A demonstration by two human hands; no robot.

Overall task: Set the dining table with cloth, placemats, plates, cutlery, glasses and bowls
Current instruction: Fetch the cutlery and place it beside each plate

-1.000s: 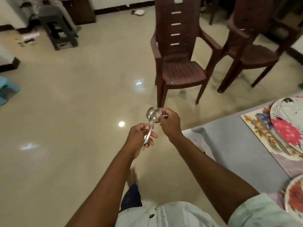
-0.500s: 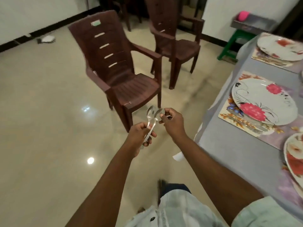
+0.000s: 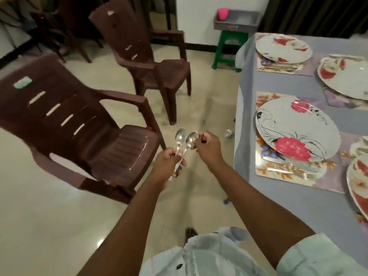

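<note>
Two shiny steel spoons stand bowl-up over the floor, left of the grey-clothed tabletop. Left hand has its fingers closed around both handles; right hand pinches the bowl of the right-hand spoon with its fingers. On the cloth, a white round plate with red flowers sits on a floral rectangular placemat. A brown plastic armchair stands nearby.

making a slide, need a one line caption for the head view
Left hand holds two spoons; right hand pinches one bowl beside the plate-laid table.
</note>
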